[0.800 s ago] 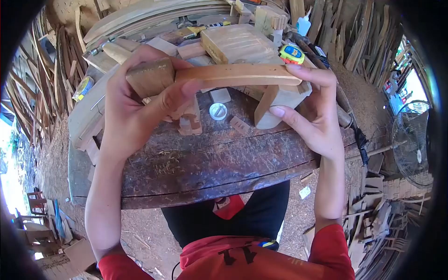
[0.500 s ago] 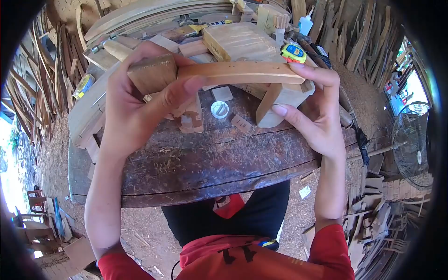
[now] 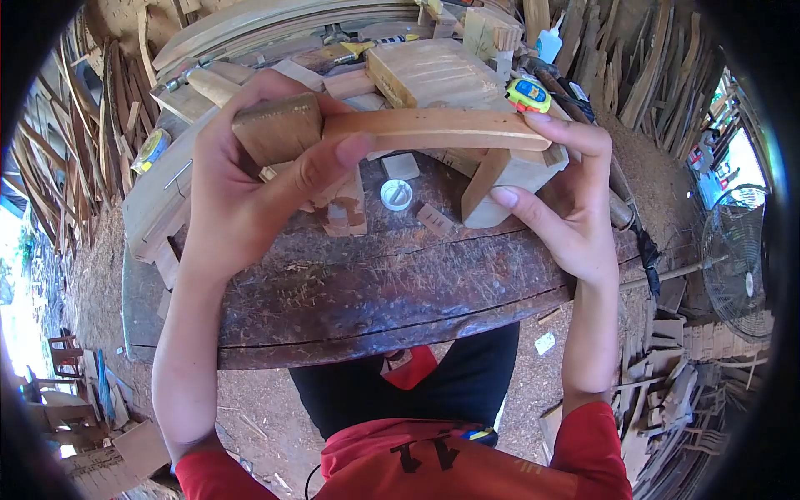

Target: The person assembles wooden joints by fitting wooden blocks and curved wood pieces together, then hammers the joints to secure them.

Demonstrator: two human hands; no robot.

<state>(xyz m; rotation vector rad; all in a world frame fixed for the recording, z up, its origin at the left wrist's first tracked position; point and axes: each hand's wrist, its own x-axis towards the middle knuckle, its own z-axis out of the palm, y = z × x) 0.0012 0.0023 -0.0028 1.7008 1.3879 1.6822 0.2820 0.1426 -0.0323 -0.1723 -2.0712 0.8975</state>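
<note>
A curved wooden piece (image 3: pixel 433 125) with a thick block at its left end and another block at its right end is held up over the dark workbench (image 3: pixel 400 283). My left hand (image 3: pixel 250 183) is wrapped round the left block, its thumb along the near side. Fingers and thumb of my right hand (image 3: pixel 567 183) grip the right end, by the block (image 3: pixel 508 183) there. Beneath the piece lie a small round white container (image 3: pixel 396 195), a small marked wood chip (image 3: pixel 435 219) and a pale block (image 3: pixel 401 166).
Behind are a large wood block (image 3: pixel 437 71), a yellow tape measure (image 3: pixel 530 95), a white-blue bottle (image 3: pixel 548 43) and a yellow-handled tool (image 3: pixel 354 52). Another tape measure (image 3: pixel 151 151) is at left. A fan (image 3: pixel 737 258) stands right, near stacked wood scraps (image 3: pixel 675 400).
The view has shifted very slightly. Both hands keep their grip on the wooden piece, and nothing else has visibly moved.
</note>
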